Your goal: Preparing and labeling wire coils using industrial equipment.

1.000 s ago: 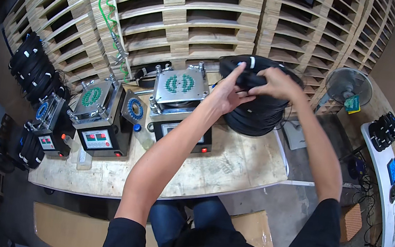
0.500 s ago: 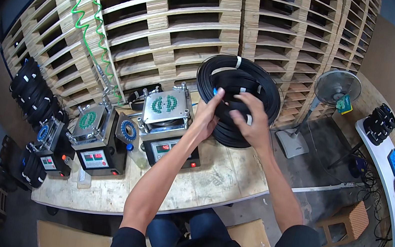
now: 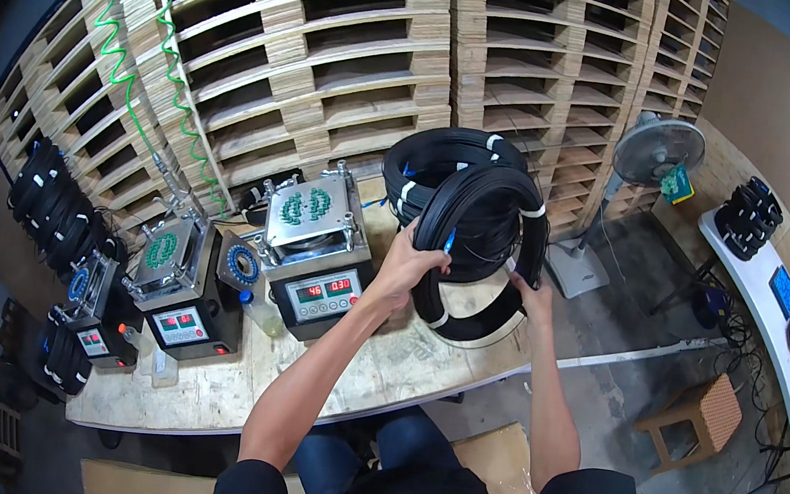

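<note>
A black coil of cable (image 3: 480,249), bound with white ties, is tilted up above the wooden workbench (image 3: 377,376). My left hand (image 3: 404,271) grips its left side and my right hand (image 3: 534,297) holds its lower right rim. Behind it a second black coil (image 3: 438,157) rests at the bench's back edge. A grey machine with a green-patterned top plate and a red digital display (image 3: 314,246) stands just left of my left hand.
Two more such machines (image 3: 172,291) (image 3: 91,326) line the bench to the left. Stacked wooden pallets (image 3: 339,67) rise behind, with a green spiral hose (image 3: 125,47). Black coils (image 3: 53,204) hang far left. A fan (image 3: 656,152), a white table (image 3: 770,310) and a stool (image 3: 699,416) stand right.
Both hands have lifted one coil off the pile and tipped it upright toward me. The view has swung left and the coil is now nearer the machine.
</note>
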Motion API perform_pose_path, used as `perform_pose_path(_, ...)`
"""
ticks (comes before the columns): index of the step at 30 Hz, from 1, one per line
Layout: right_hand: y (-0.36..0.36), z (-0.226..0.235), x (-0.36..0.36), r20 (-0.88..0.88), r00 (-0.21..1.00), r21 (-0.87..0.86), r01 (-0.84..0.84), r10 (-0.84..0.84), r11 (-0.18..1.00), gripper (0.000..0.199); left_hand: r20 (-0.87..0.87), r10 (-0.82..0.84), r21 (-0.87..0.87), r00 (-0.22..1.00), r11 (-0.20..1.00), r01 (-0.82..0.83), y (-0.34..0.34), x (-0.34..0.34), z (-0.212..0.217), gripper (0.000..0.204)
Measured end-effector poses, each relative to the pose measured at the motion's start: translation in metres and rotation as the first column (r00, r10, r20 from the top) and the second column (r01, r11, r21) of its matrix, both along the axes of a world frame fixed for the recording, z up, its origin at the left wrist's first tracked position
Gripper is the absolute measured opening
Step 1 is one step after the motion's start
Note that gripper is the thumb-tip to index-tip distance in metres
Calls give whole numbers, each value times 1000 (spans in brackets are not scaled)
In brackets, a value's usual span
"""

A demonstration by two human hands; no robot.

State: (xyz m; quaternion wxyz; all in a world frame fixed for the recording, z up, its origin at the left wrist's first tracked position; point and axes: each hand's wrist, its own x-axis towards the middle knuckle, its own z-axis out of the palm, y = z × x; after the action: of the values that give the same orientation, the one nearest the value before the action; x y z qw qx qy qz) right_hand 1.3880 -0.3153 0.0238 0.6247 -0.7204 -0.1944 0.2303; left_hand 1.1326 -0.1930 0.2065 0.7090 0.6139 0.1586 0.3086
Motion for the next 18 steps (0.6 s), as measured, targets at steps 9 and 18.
perform_pose_path(9, -22, 48, -77, -14, 999, 372, 42, -39, 927, 33, -23, -233, -142, 972, 963, 228, -11, -136, -22, 81)
perform_pose_path(18, 16, 113, -172, 651, 747, 174, -318, 133, 932, 51, -304, 277, 505, 911, 858, -92, -14, -210, -9, 111)
